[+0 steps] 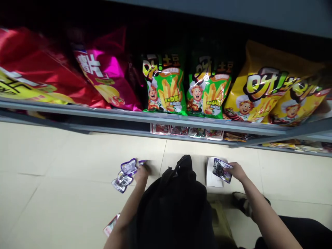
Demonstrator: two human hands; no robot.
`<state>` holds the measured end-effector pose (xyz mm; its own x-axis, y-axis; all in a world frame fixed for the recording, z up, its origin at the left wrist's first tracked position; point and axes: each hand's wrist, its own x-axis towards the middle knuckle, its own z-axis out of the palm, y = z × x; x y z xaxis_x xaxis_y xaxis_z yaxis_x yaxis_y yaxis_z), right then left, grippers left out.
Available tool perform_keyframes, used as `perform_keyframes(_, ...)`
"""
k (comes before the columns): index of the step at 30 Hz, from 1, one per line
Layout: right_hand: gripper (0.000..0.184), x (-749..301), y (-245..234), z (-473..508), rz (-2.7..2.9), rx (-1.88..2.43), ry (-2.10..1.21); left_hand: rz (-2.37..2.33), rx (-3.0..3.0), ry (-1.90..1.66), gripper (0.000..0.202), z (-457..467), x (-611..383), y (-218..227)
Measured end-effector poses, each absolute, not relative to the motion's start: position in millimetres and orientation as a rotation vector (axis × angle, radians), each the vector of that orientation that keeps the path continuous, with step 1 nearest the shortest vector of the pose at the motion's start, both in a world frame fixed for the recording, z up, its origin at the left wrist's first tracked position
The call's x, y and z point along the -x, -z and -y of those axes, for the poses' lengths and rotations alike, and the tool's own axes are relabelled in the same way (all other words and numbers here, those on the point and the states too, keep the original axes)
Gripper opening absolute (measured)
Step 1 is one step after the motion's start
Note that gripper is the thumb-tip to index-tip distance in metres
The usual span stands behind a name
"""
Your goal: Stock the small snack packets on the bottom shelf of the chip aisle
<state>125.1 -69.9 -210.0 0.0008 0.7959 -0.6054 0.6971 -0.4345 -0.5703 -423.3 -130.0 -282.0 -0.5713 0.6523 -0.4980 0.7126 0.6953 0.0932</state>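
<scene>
My right hand (237, 172) pinches a small purple-edged snack packet (220, 170) by its right side. That packet is above a white box (210, 174) on the floor, covering part of it. On the other side, my left hand (141, 174) has its fingers closed at another small purple packet, mostly hidden by the hand. Beside it on the floor lie a purple-edged packet (129, 167) and a silvery one (121, 182). A red and white packet (112, 224) is partly covered by my left forearm.
A black backpack (176, 207) fills the space between my arms. Ahead runs a grey shelf (124, 116) with red, magenta, green (166, 86) and yellow chip bags (255, 93). Several small packets (178, 130) stand on the lower shelf. A dark shoe (241, 202) is at the right.
</scene>
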Motion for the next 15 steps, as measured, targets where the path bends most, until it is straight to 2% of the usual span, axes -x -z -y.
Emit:
perform_keyframes(2,0.038,-121,199,68,1.591,2.089,-1.453,-2.43,-1.082,0.066,0.044,113,411,267)
perform_keyframes(4,0.041,-116,187,66,1.466,1.998,-1.509,-2.321,-1.163,-0.261,0.045,93,391,246)
perform_keyframes(6,0.043,-108,175,62,1.247,1.851,-1.567,-1.949,-1.151,-0.768,0.047,70,363,221)
perform_keyframes(8,0.046,-99,166,56,1.015,1.698,-1.582,-1.588,-1.055,-0.944,0.048,45,331,193)
perform_keyframes(11,0.055,-82,154,45,0.787,1.595,-1.529,-1.239,-1.075,-0.827,0.044,6,283,149)
perform_keyframes(15,0.061,-63,140,31,0.768,1.599,-1.521,-0.838,-1.36,-0.433,0.035,-40,225,101)
